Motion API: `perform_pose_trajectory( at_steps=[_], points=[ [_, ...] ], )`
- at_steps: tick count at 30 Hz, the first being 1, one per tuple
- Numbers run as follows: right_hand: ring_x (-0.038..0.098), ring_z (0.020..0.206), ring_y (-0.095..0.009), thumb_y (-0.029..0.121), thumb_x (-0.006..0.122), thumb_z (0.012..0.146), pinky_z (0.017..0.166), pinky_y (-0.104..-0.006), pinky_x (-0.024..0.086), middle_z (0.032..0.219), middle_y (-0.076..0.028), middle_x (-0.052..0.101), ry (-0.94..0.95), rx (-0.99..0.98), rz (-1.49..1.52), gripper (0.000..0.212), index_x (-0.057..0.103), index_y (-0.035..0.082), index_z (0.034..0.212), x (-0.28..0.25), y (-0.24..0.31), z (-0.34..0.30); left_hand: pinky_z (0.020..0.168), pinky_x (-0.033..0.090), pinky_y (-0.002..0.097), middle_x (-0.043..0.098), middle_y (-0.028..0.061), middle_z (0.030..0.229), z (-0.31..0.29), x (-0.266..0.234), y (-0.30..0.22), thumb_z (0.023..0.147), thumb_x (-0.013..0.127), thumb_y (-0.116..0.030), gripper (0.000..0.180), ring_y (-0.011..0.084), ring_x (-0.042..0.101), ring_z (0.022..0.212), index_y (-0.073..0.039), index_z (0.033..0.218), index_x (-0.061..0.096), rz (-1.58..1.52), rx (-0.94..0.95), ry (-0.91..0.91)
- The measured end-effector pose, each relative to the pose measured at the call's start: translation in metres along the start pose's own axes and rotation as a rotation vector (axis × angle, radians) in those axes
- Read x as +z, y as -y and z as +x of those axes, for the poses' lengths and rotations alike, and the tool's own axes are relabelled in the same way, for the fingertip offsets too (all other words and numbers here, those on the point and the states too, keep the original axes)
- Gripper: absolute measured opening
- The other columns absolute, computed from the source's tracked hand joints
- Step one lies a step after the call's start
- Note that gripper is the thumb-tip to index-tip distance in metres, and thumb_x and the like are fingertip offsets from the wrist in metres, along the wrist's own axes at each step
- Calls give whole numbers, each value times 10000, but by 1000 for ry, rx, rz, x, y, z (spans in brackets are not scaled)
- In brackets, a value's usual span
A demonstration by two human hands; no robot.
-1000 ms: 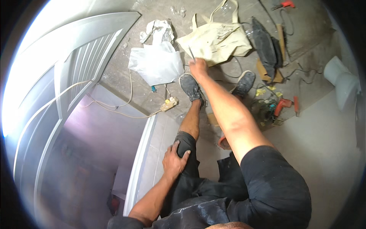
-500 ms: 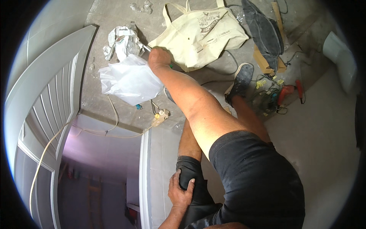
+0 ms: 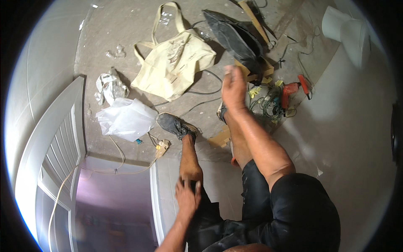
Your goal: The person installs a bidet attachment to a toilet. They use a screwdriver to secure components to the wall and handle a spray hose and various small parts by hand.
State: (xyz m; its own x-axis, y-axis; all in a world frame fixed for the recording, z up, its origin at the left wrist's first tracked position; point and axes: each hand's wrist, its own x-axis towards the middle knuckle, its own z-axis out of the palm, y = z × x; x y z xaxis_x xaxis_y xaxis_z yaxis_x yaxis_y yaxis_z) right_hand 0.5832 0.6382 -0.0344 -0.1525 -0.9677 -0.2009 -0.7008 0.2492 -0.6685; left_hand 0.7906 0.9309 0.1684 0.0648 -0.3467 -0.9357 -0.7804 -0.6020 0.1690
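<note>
My left hand (image 3: 187, 196) lies on my left knee, over the hem of the black shorts, fingers spread and holding nothing. My right hand (image 3: 234, 89) is raised in front of my right foot, fingers stretched forward and a little blurred; I see nothing in it. Just beyond it lie a dark grey bag (image 3: 235, 38) with its mouth gaping and a cardboard box (image 3: 267, 69) partly under that bag. Left of the hand a cream cloth tote bag (image 3: 172, 63) lies on the floor. To its right are a red power tool (image 3: 289, 90) and a tangle of green cord (image 3: 268, 105).
A white plastic sheet (image 3: 126, 119) and crumpled silvery wrapping (image 3: 111, 87) lie at the left. Cables run from a power strip (image 3: 163, 148) near a doorway with a grey louvred door (image 3: 63, 143). A white toilet-like fixture (image 3: 346, 35) stands far right. A cardboard piece (image 3: 220, 137) lies between my feet.
My right hand has left the spot between the plastic sheet and tote bag and swung right, toward the dark bag. The view has shifted too. My left hand stays on my knee.
</note>
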Motion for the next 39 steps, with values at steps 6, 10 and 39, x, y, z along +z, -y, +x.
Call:
perform_pose_trajectory(
  at_steps=[6, 10, 39],
  points=[
    [680, 873, -359, 63, 546, 954, 784, -435, 531, 933, -194, 686, -221, 211, -26, 174, 660, -14, 1061, -101, -87, 79, 1023, 458, 478, 575, 349, 1261, 256, -52, -236, 924, 643, -587, 823, 480, 564, 1206, 144, 1285, 530, -644, 242, -117],
    [683, 847, -337, 71, 588, 934, 775, -425, 533, 909, -184, 686, -242, 2, -146, 167, 692, 1, 1043, -111, -79, 94, 1034, 452, 492, 566, 404, 1246, 360, -83, -343, 776, 704, -746, 1079, 493, 571, 1215, 180, 1279, 471, -444, 271, -397],
    [706, 794, -248, 105, 669, 916, 739, -331, 556, 909, -149, 718, -321, 224, 75, 120, 713, 85, 1026, -83, -123, 117, 830, 540, 349, 672, 125, 1057, 352, -106, -276, 924, 696, -257, 445, 209, 633, 908, 60, 1220, 597, -1049, 326, -127]
  ],
)
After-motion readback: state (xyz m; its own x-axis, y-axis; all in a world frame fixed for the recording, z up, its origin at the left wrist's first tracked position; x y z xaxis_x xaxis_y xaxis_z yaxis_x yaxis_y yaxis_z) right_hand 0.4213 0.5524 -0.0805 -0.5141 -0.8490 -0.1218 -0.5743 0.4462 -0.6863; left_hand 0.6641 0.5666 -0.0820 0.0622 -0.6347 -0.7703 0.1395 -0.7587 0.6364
